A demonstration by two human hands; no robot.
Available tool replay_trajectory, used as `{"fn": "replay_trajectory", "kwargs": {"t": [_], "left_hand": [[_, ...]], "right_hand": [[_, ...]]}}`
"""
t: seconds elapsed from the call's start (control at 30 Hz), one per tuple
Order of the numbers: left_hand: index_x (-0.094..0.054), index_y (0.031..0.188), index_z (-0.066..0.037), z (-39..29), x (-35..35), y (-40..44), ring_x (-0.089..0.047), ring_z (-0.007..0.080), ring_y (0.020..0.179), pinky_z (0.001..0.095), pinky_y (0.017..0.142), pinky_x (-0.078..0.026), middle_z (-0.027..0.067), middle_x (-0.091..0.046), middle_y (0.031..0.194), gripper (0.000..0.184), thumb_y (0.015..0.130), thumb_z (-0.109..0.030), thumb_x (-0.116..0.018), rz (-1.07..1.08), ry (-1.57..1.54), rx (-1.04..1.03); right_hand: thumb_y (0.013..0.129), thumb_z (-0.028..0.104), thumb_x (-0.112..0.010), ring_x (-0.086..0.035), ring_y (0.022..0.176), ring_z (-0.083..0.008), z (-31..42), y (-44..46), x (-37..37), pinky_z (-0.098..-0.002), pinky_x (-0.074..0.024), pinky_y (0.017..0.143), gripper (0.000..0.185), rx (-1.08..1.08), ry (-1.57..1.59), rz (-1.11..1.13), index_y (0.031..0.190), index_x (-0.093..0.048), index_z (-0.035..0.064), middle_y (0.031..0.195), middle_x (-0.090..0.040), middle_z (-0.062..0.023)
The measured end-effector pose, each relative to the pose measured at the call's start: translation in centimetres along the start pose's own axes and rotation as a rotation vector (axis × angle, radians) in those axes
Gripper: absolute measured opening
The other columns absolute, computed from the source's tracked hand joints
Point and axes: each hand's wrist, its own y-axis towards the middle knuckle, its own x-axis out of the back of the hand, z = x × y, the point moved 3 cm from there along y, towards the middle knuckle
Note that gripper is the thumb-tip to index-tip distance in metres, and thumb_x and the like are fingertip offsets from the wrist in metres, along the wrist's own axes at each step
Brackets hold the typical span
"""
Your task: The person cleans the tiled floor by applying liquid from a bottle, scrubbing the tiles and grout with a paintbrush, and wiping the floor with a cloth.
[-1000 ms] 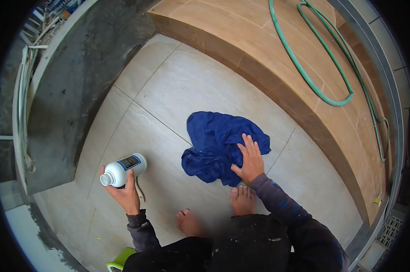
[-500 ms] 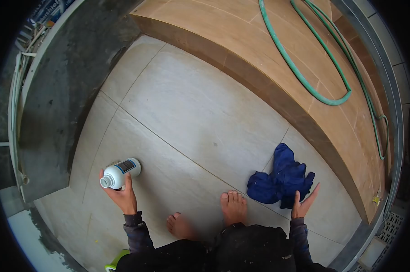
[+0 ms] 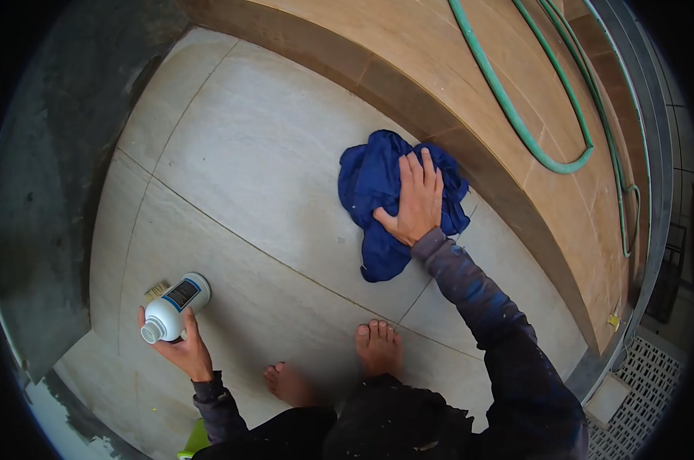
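Note:
My left hand (image 3: 184, 354) is wrapped round a white plastic bottle (image 3: 196, 291) with a dark, blue-edged label. The bottle is tilted, its open mouth towards the lower left, and no cap shows on it. My right hand (image 3: 417, 201) lies flat on a crumpled dark blue cloth (image 3: 376, 180), fingers stretched out and thumb apart. The cloth is spread on the pale tiled floor (image 3: 239, 153), close to the tan step. Just behind the bottle, a small tan bristly thing (image 3: 156, 290) is partly hidden.
A tan tiled step (image 3: 508, 146) curves along the right, with a green hose (image 3: 515, 123) looped on it. A dark grey wall (image 3: 48, 176) stands at the left. My bare feet (image 3: 379, 349) are on the floor, and a green object (image 3: 196, 438) shows near my left sleeve.
My right hand has reached forward and left and now presses on the blue cloth, which has moved up and left and spread wider. The bottle stays in my left hand.

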Motion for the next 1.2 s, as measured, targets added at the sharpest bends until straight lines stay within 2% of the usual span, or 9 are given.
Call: {"fn": "replay_trajectory", "kwargs": {"t": [0.27, 0.43, 0.6, 0.67, 0.73, 0.83, 0.97, 1.03, 1.2], "left_hand": [[-0.032, 0.161, 0.002, 0.1, 0.1, -0.2, -0.055, 0.0290, 0.133, 0.0427, 0.114, -0.046, 0.0208, -0.049, 0.149, 0.084, 0.093, -0.006, -0.081, -0.021, 0.000, 0.001], [-0.031, 0.163, 0.001, -0.1, 0.2, -0.7, -0.052, 0.0273, 0.137, 0.0436, 0.117, -0.044, 0.0193, -0.047, 0.152, 0.081, 0.096, -0.006, -0.077, -0.092, 0.079, -0.040], [-0.032, 0.163, -0.001, -2.4, 6.4, -1.5, -0.056, 0.0288, 0.133, 0.0445, 0.114, -0.048, 0.0204, -0.050, 0.149, 0.080, 0.097, -0.007, -0.077, -0.246, 0.146, -0.034], [-0.034, 0.160, 0.001, -3.3, 9.0, -1.9, -0.054, 0.0322, 0.136, 0.0466, 0.115, -0.048, 0.0214, -0.048, 0.151, 0.081, 0.094, -0.009, -0.080, -0.337, 0.206, -0.029], [-0.034, 0.160, 0.000, -4.5, 10.8, -2.1, -0.053, 0.0321, 0.137, 0.0467, 0.114, -0.049, 0.0210, -0.048, 0.151, 0.080, 0.095, -0.011, -0.079, -0.380, 0.267, -0.027], [-0.032, 0.162, -0.002, -5.4, 12.8, -3.1, -0.051, 0.0312, 0.139, 0.0464, 0.116, -0.046, 0.0204, -0.045, 0.154, 0.081, 0.097, -0.012, -0.078, -0.444, 0.211, 0.040], [-0.032, 0.161, -0.001, -4.1, 14.2, -4.1, -0.049, 0.0311, 0.141, 0.0456, 0.120, -0.042, 0.0210, -0.045, 0.155, 0.078, 0.097, -0.007, -0.076, -0.416, 0.212, 0.002], [-0.033, 0.161, -0.001, -4.2, 14.2, -4.4, -0.049, 0.0315, 0.141, 0.0454, 0.120, -0.042, 0.0213, -0.045, 0.156, 0.077, 0.096, -0.004, -0.074, -0.308, 0.211, -0.011], [-0.038, 0.157, -0.002, -8.4, 8.9, -2.4, -0.055, 0.0297, 0.131, 0.0427, 0.114, -0.044, 0.0175, -0.050, 0.149, 0.073, 0.095, -0.009, -0.077, 0.053, 0.295, -0.232]], "right_hand": [[0.081, 0.061, -0.073, -0.035, 0.153, -0.0396, 15.9, 21.7, -9.0, -0.0585, -0.0275, 0.125, 0.092, 0.337, 0.203, -0.233, 0.145, -0.056, -0.0025, 0.154, -0.053, -0.0205], [0.081, 0.059, -0.071, -0.027, 0.160, -0.0377, 24.3, 32.7, -14.1, -0.0567, -0.0174, 0.131, 0.093, 0.413, 0.364, 0.130, 0.152, -0.053, 0.0021, 0.162, -0.049, -0.0176], [0.084, 0.050, -0.071, -0.032, 0.158, -0.0365, 37.5, 23.0, -16.6, -0.0622, -0.0164, 0.130, 0.084, 0.854, 0.671, 0.365, 0.157, -0.051, 0.0134, 0.158, -0.055, -0.0148], [0.081, 0.039, -0.077, -0.038, 0.154, -0.0359, 41.1, 15.1, -14.8, -0.0676, -0.0184, 0.127, 0.060, 1.020, 0.395, 0.251, 0.134, -0.068, 0.0117, 0.143, -0.062, -0.0170], [0.083, 0.026, -0.072, -0.048, 0.143, -0.0332, 42.3, 7.4, -11.5, -0.0683, -0.0266, 0.123, 0.034, 1.070, 0.536, -0.219, 0.115, -0.078, 0.0138, 0.121, -0.067, -0.0082], [0.085, 0.024, -0.067, -0.053, 0.132, -0.0260, 41.6, -4.0, -12.0, -0.0648, -0.0235, 0.127, 0.029, 1.416, 0.425, -0.018, 0.110, -0.079, 0.0148, 0.114, -0.067, -0.0001], [0.089, 0.023, -0.065, -0.052, 0.132, -0.0271, 41.5, -6.9, -16.3, -0.0628, -0.0235, 0.127, 0.019, 1.301, 0.503, -0.144, 0.099, -0.079, 0.0150, 0.117, -0.064, -0.0026], [0.090, 0.027, -0.066, -0.052, 0.131, -0.0280, 43.8, -6.7, -15.6, -0.0647, -0.0220, 0.126, 0.021, 1.459, 0.294, 0.263, 0.104, -0.080, 0.0178, 0.124, -0.065, -0.0028], [0.092, 0.026, -0.065, -0.056, 0.127, -0.0247, 46.2, -7.6, -15.7, -0.0640, -0.0250, 0.124, 0.029, 1.384, 0.304, 0.208, 0.118, -0.075, 0.0190, 0.112, -0.068, -0.0042]]}}
